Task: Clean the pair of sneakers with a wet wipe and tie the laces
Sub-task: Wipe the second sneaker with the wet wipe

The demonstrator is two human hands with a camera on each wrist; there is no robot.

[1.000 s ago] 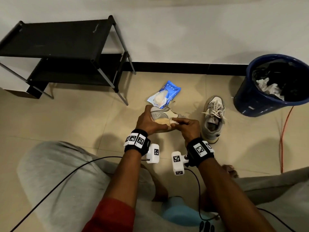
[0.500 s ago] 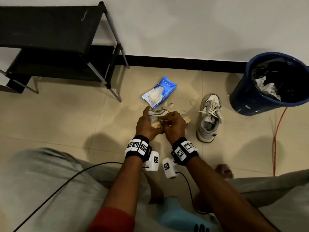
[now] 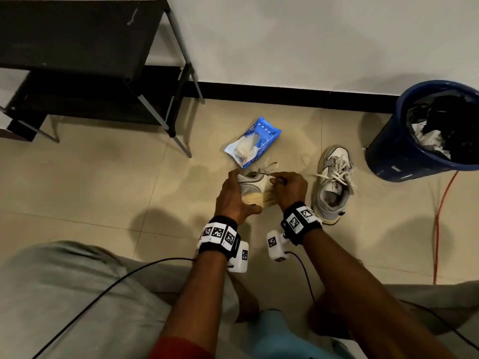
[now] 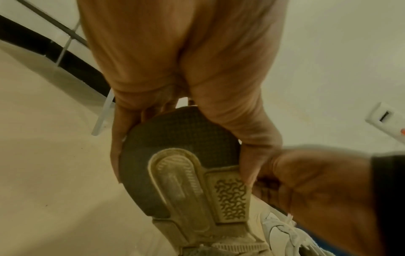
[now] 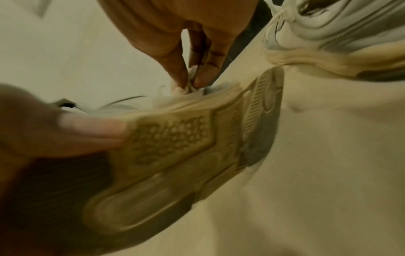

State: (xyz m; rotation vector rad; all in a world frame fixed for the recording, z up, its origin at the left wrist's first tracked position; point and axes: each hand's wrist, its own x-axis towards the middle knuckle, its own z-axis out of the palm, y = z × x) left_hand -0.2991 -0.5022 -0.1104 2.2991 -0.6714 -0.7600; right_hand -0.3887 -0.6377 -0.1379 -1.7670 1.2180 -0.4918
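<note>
My left hand (image 3: 233, 198) grips a grey and white sneaker (image 3: 252, 186) around its heel, tilted on its side above the floor. The worn tan and grey sole (image 4: 186, 176) faces the left wrist camera, with fingers and thumb curled round its edges. My right hand (image 3: 287, 187) pinches a small crumpled wet wipe (image 5: 190, 83) and presses it against the shoe's upper just above the sole (image 5: 175, 147). The second sneaker (image 3: 333, 182) stands on the floor to the right, its laces loose. A blue wet wipe pack (image 3: 252, 142) lies just beyond the hands.
A dark blue bin (image 3: 425, 130) with crumpled waste stands at the right by the wall. A black metal shoe rack (image 3: 85, 60) fills the upper left. An orange cable (image 3: 440, 216) runs along the floor at the right. My grey-trousered legs frame the bottom.
The right hand slid the wipe from the shoe's near side up towards its top edge. The left hand has kept its hold on the heel. The head camera tilted slightly.
</note>
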